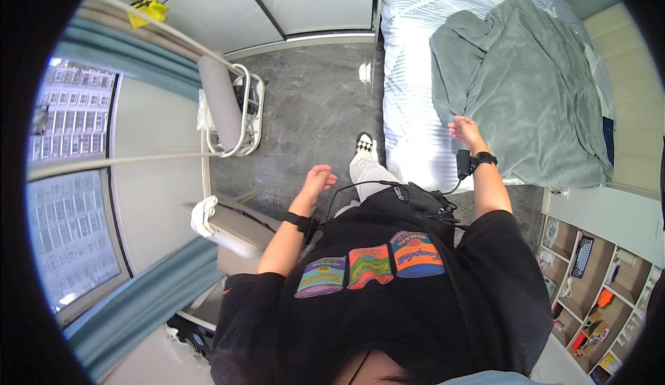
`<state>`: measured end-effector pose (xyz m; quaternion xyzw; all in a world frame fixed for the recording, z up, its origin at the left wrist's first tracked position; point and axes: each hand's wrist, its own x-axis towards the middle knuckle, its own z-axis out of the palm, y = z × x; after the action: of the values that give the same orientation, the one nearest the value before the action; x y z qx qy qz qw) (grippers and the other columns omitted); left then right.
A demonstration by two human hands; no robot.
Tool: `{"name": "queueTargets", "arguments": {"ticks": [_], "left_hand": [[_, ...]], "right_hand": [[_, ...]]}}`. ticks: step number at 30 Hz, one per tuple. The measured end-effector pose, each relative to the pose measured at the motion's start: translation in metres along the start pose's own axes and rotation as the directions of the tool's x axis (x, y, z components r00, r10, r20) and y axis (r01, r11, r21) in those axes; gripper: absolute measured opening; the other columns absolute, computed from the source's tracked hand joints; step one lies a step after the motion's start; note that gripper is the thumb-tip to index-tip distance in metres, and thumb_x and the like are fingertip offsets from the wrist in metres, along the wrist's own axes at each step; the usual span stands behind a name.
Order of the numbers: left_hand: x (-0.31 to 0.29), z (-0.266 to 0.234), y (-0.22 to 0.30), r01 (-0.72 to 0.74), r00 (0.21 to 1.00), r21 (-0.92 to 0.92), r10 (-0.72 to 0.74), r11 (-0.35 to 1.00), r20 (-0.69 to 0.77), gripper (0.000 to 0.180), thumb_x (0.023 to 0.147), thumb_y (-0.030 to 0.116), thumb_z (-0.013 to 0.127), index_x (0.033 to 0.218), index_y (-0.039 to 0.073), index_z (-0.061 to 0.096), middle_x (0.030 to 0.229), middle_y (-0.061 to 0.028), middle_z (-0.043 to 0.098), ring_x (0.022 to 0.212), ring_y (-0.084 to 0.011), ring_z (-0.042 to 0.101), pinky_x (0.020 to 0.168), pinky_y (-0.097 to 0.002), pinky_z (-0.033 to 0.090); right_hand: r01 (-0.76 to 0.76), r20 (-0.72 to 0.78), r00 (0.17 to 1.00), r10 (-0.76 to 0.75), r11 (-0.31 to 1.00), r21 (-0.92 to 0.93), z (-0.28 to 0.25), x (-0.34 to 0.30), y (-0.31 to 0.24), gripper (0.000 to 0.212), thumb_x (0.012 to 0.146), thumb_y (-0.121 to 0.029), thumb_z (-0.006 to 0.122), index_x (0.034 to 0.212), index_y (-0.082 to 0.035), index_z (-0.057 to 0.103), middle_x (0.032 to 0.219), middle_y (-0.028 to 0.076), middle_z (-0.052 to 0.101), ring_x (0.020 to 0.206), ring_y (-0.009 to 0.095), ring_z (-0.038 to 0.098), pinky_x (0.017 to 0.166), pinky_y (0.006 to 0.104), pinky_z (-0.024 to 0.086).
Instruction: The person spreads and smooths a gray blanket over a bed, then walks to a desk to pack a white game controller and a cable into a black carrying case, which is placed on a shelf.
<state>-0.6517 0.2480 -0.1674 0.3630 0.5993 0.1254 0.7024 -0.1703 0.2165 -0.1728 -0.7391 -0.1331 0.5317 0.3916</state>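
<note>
My left hand (320,179) hangs in the air over the grey floor, its fingers loosely bent and nothing in them. Over the near left edge of a rumpled grey-green blanket (530,101), my right hand (467,131) is held out with its fingers apart and holds nothing. Whether it touches the blanket I cannot tell. The blanket lies on a bed with a white and pale blue striped sheet (410,94). Black straps circle both my wrists, and a small black device (463,164) sits on the right one.
A white-framed rack (255,111) with a grey roll (220,101) stands left, by the window (73,118) and blue curtains (149,309). Nearer is a pale chair-like piece (239,229) with white cloth. Shelves (589,295) hold small items at right. A cable runs from my wrist to a black bag.
</note>
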Motion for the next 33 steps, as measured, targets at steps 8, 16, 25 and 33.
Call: {"name": "queueTargets", "arguments": {"ticks": [8, 16, 25, 33], "left_hand": [[0.120, -0.021, 0.140, 0.048, 0.995, 0.243, -0.025, 0.969, -0.096, 0.017, 0.089, 0.015, 0.041, 0.103, 0.011, 0.050, 0.079, -0.0011, 0.063, 0.066, -0.0079, 0.056, 0.058, -0.0243, 0.042], [0.265, 0.077, 0.293, -0.182, 0.975, 0.394, 0.115, 0.901, 0.188, 0.019, 0.088, 0.012, 0.041, 0.104, 0.008, 0.051, 0.074, -0.0032, 0.062, 0.059, -0.0078, 0.055, 0.050, -0.0224, 0.039], [0.407, 0.235, 0.388, -0.185, 0.926, 0.627, -0.079, 0.757, 0.368, 0.026, 0.081, 0.013, 0.048, 0.106, 0.004, 0.048, 0.082, -0.0044, 0.057, 0.068, -0.0135, 0.056, 0.055, -0.0283, 0.043], [0.625, 0.365, 0.407, -0.115, 0.884, 0.675, -0.235, 0.729, 0.405, 0.043, 0.079, 0.013, 0.051, 0.120, 0.001, 0.042, 0.108, -0.0147, 0.053, 0.090, -0.0274, 0.054, 0.070, -0.0377, 0.046]], "right_hand": [[-0.072, -0.171, 0.982, 0.079, 0.996, 0.047, 0.004, 0.101, -0.033, 0.022, 0.090, -0.018, 0.041, 0.106, -0.008, 0.052, 0.082, 0.004, 0.065, 0.063, 0.010, 0.058, 0.055, 0.0242, 0.046], [0.000, -0.229, 0.972, 0.059, 0.969, 0.248, -0.030, 0.153, -0.088, 0.023, 0.091, -0.018, 0.040, 0.108, -0.007, 0.051, 0.085, 0.006, 0.065, 0.067, 0.011, 0.059, 0.057, 0.0248, 0.047], [0.073, -0.410, 0.885, 0.220, 0.805, 0.589, -0.072, 0.157, -0.062, 0.022, 0.092, -0.021, 0.041, 0.108, -0.008, 0.050, 0.087, 0.009, 0.065, 0.068, 0.013, 0.060, 0.059, 0.0276, 0.050], [0.222, -0.559, 0.631, 0.539, 0.564, 0.795, -0.053, 0.107, -0.013, 0.027, 0.088, -0.024, 0.047, 0.110, -0.008, 0.049, 0.094, 0.009, 0.064, 0.078, 0.017, 0.060, 0.070, 0.0312, 0.049]]}}
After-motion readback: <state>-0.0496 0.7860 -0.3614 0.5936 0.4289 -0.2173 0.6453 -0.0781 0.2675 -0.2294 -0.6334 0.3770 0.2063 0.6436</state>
